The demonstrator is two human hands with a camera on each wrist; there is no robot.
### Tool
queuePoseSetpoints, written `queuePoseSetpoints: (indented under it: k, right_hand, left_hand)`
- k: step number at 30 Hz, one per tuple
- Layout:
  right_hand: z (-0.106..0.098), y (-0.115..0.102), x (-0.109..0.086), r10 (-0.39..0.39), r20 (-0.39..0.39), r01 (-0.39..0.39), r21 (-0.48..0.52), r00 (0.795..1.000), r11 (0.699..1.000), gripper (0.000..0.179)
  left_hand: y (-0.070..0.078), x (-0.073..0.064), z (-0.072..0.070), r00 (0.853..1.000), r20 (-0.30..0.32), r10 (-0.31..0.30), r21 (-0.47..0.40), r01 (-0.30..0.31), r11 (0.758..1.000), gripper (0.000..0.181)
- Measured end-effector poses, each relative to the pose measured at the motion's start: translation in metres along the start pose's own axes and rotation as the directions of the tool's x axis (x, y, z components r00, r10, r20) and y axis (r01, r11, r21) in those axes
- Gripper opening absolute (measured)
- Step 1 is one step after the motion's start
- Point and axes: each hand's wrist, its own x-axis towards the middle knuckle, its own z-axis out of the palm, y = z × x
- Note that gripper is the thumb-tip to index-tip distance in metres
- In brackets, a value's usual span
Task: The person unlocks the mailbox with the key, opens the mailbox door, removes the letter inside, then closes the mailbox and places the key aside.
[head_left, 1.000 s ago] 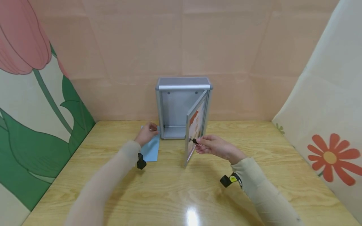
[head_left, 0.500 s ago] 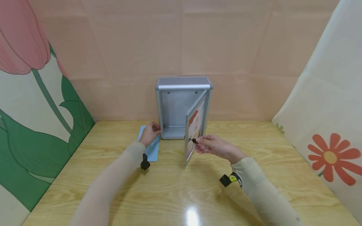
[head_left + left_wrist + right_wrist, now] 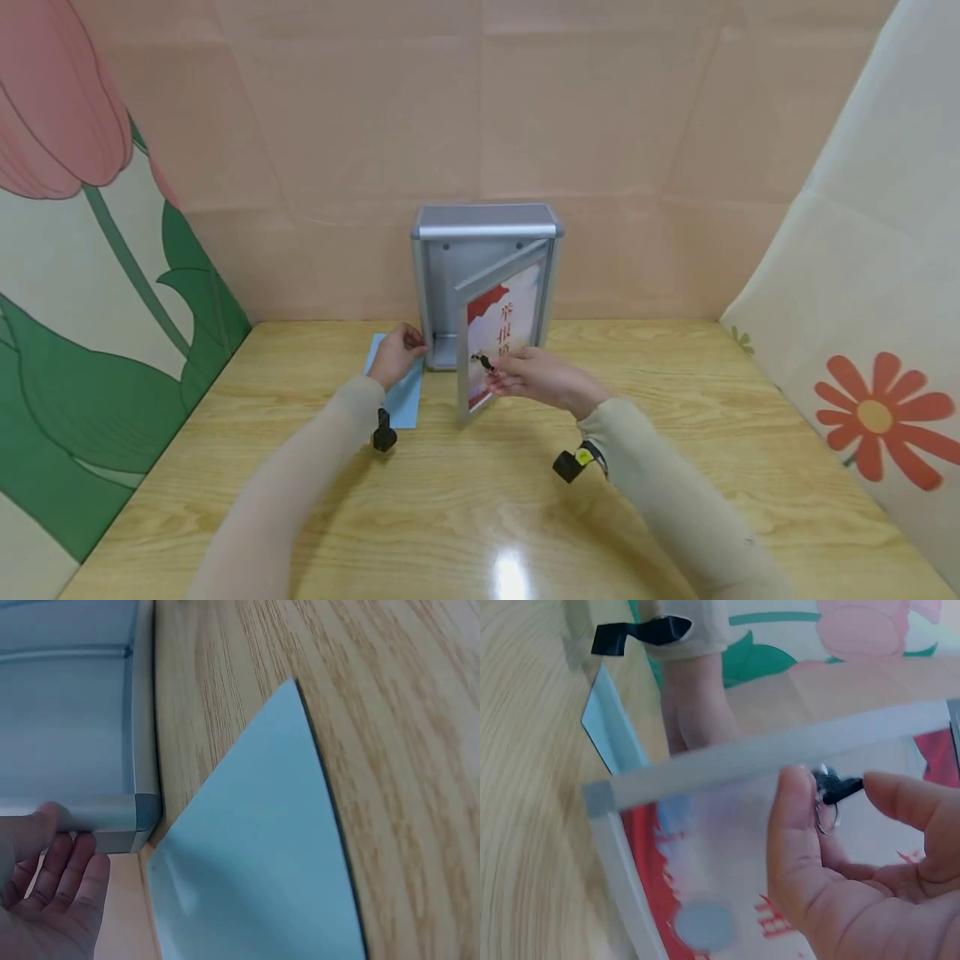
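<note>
A grey metal-framed box (image 3: 487,218) stands upright at the back of the table, its hinged front door (image 3: 510,292) partly swung out on the right side. Red characters and a red pattern show on the door's panel. My right hand (image 3: 543,377) pinches a black-headed key (image 3: 843,790) at the door's lock, with a small metal ring (image 3: 826,819) hanging by it. My left hand (image 3: 397,357) grips the left side of the box frame. In the left wrist view the thumb (image 3: 46,817) lies on the frame edge and the fingers curl behind it.
A light blue sheet or folder (image 3: 406,402) lies on the wooden table (image 3: 420,517) left of the box, partly under my left hand. Behind stands a plain pinkish backdrop (image 3: 337,167). Flower-printed cloths (image 3: 847,317) flank the table.
My left hand has moved right from above the blue sheet onto the box's left side. My right hand has swung the door leftward, toward the box, by the key.
</note>
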Motion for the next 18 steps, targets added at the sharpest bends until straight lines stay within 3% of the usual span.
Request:
queuePoseSetpoints:
  k: [3,8,13,18]
  right_hand:
    - [0.011,-0.003,0.022,0.021,-0.035,-0.016,0.132,0.999,0.991,0.039]
    - [0.026,-0.008,0.061,0.086,-0.138,-0.039,0.312,0.987,0.949,0.036]
    - [0.029,-0.014,0.089,0.100,-0.210,-0.009,0.396,0.973,0.918,0.036]
    - [0.028,-0.017,0.104,0.124,-0.238,-0.002,0.458,0.963,0.889,0.033]
  left_hand:
    - [0.000,-0.001,0.000,1.000,-0.015,0.018,-0.009,-0.018,1.000,0.022]
    - [-0.002,-0.001,0.001,0.999,-0.031,0.025,0.001,-0.025,1.000,0.020]
    - [-0.001,0.000,0.001,0.999,-0.027,0.022,0.027,-0.021,0.999,0.021]
    - [0.000,0.002,-0.001,1.000,-0.019,0.024,0.031,-0.023,0.999,0.021]
